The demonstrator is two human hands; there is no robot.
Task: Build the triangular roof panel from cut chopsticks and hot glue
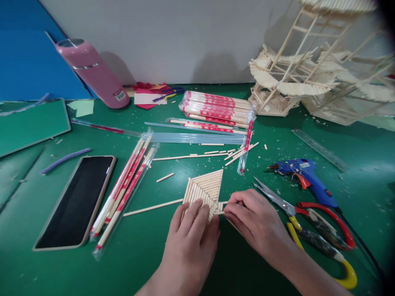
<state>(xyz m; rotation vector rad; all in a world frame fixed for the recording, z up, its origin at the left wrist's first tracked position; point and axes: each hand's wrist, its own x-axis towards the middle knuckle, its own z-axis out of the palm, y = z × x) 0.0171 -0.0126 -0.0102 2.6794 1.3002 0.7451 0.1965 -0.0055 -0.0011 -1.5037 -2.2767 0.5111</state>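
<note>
A flat panel of glued wooden sticks (206,187) lies on the green table (148,255). My left hand (191,234) rests flat on its near edge, fingers stretched out and pressing down. My right hand (253,220) is beside it on the right, fingers pinched on a short wooden stick (221,212) at the panel's lower right corner.
Shears (308,218) with red and yellow handles and a blue glue gun (304,174) lie right of my hands. A phone (77,200) and wrapped chopsticks (125,189) lie left. More chopstick packs (216,107), a pink bottle (92,72) and stick models (321,78) stand behind.
</note>
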